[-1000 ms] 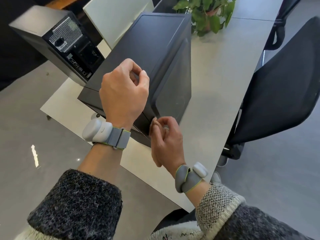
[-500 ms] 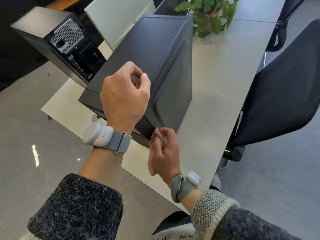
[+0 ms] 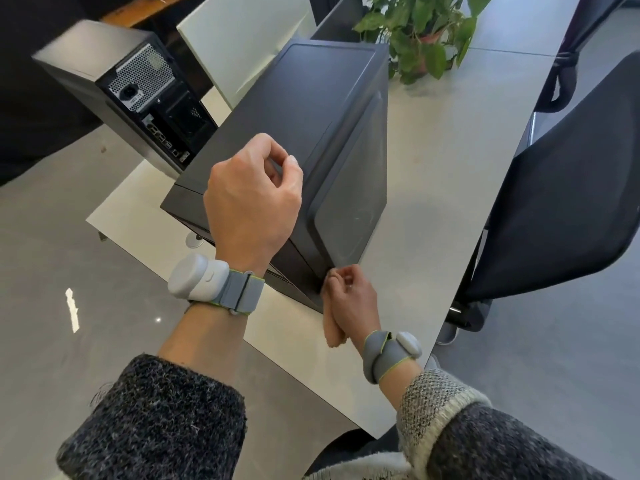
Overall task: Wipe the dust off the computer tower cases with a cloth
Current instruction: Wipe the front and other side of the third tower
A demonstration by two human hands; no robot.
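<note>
- Right hand (image 3: 349, 299) has slipped a little lower along the near upright corner of the near tower case (image 3: 294, 133). More of the beige cloth (image 3: 334, 329) now hangs below its palm. The left hand (image 3: 252, 202) has kept its place on the case's upper edge.
- The right hand's fingers are curled round the bunched cloth, which is pressed against the bottom near corner of the right side panel. The left hand's fingers are curled in to the thumb with nothing visibly held, and it seems to be steadying the case.
- With the cloth bunched so small, only a narrow patch likely touches the panel. Strokes could leave streaks or miss dust on the broad side.
- The case stands close to the left edge of the table (image 3: 433, 168). A firm leftward push from the wiping hand could slide it that way if the left hand's brace is light.
- The loose tail of cloth could catch under the case's bottom corner and be tugged from the grip.
- A long stroke toward the far end could brush the potted plant (image 3: 422, 36) just behind the case.
- The second tower case (image 3: 114, 84), at the far left, has neither hand on it. Its rear grille could snag cloth fibres.
</note>
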